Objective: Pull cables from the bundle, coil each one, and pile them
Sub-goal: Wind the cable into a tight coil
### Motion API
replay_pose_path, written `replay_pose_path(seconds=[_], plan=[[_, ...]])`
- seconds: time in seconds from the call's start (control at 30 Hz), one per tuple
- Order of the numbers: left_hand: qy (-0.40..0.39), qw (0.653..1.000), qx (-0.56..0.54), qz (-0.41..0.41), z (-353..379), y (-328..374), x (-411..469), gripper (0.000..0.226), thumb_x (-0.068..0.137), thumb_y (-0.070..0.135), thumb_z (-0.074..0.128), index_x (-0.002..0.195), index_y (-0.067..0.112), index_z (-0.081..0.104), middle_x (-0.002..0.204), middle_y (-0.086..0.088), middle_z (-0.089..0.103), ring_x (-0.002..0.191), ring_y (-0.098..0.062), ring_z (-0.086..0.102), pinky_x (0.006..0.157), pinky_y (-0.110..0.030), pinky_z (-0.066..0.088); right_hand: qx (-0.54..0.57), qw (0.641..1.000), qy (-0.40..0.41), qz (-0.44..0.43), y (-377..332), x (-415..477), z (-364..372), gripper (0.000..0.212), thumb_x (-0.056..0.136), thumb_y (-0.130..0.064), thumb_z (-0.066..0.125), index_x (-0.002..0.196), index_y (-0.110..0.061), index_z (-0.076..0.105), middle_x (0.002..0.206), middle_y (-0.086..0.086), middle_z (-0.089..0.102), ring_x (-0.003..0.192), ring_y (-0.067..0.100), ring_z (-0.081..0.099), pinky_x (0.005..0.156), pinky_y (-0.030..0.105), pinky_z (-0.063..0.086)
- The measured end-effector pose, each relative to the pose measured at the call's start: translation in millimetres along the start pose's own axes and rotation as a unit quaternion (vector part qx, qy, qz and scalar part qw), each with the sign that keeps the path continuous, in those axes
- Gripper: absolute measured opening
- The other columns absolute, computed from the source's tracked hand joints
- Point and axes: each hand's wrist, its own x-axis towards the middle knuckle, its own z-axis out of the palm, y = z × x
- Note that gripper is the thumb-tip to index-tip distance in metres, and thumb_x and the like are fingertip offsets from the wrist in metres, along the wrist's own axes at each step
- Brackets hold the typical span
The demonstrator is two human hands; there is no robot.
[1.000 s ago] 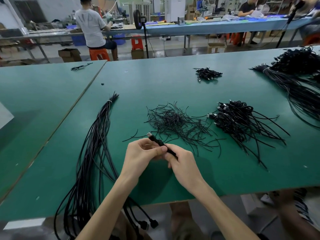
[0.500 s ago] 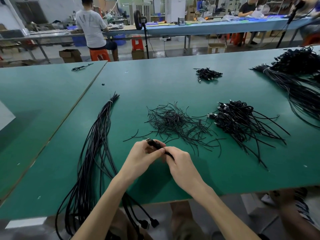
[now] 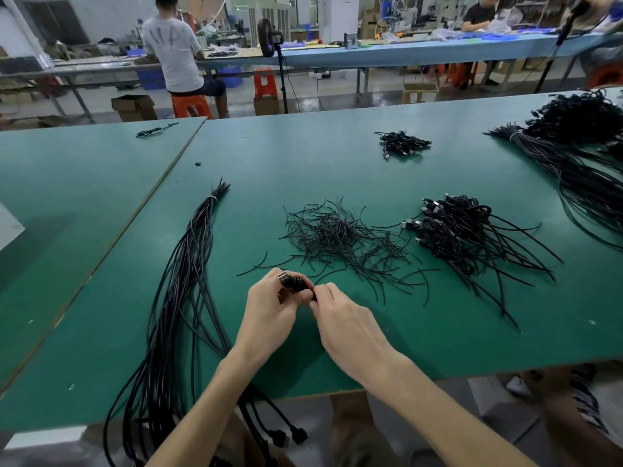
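Note:
A long bundle of black cables (image 3: 183, 291) lies on the left of the green table (image 3: 337, 156), tied near its far end, with plugs hanging over the near edge. My left hand (image 3: 269, 311) grips a small coiled black cable (image 3: 291, 281) whose metal plug sticks out at the top. My right hand (image 3: 347, 325) pinches the same coil from the right side. Both hands meet just above the table near its front edge. A pile of coiled cables (image 3: 458, 230) lies to the right.
A heap of short thin black ties (image 3: 340, 237) lies just beyond my hands. A smaller coiled pile (image 3: 403, 144) sits farther back, and more cable bundles (image 3: 580, 170) at far right. A stray cable (image 3: 155, 129) lies on the left table. People work at benches behind.
The cable between my hands has shortened into a tighter coil. Its plug has drawn in closer to my left hand, and my hands have closed together.

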Motion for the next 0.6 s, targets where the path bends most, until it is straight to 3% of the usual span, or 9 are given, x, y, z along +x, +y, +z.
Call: replay_pose_path(seconds=[0.17, 0.3, 0.43, 0.6], plan=[[-0.011, 0.999, -0.014, -0.038, 11.1, 2.7, 6.8, 0.024, 0.089, -0.002, 0.072, 0.085, 0.02, 0.079, 0.072, 0.017, 0.073, 0.067, 0.001, 0.064, 0.066, -0.01, 0.044, -0.086, 0.996, -0.005, -0.036, 15.6, 1.6, -4.2, 0.034, 0.112, -0.036, 0.023, 0.111, -0.014, 0.048, 0.097, -0.003, 0.046, 0.079, 0.016, 0.048, 0.056, 0.028, 0.033], [-0.022, 0.997, -0.044, -0.053, 16.0, 1.5, 9.5, 0.024, 0.091, 0.001, 0.071, 0.083, 0.022, 0.078, 0.067, 0.01, 0.072, 0.056, -0.007, 0.058, 0.061, -0.022, 0.05, -0.159, 0.985, 0.019, -0.061, 28.3, 1.5, -8.1, 0.039, 0.109, -0.039, 0.023, 0.1, -0.015, 0.052, 0.087, -0.001, 0.056, 0.071, 0.018, 0.059, 0.048, 0.028, 0.035], [-0.025, 0.987, -0.126, -0.093, 17.6, -3.4, 7.9, 0.022, 0.093, 0.0, 0.069, 0.083, 0.018, 0.078, 0.07, -0.001, 0.073, 0.058, -0.012, 0.062, 0.06, -0.022, 0.051, -0.137, 0.986, 0.012, -0.094, 32.4, 5.1, -7.9, 0.026, 0.111, -0.032, 0.037, 0.096, -0.016, 0.051, 0.082, -0.001, 0.06, 0.066, 0.021, 0.06, 0.05, 0.031, 0.033], [-0.067, 0.979, -0.166, -0.097, 10.9, -9.9, 9.6, 0.013, 0.094, 0.005, 0.071, 0.09, 0.015, 0.078, 0.072, -0.003, 0.073, 0.061, -0.013, 0.063, 0.063, -0.022, 0.051, -0.106, 0.99, -0.025, -0.091, 31.8, 6.3, -9.1, 0.026, 0.112, -0.032, 0.029, 0.097, -0.018, 0.045, 0.088, -0.001, 0.06, 0.072, 0.023, 0.059, 0.054, 0.035, 0.036]])
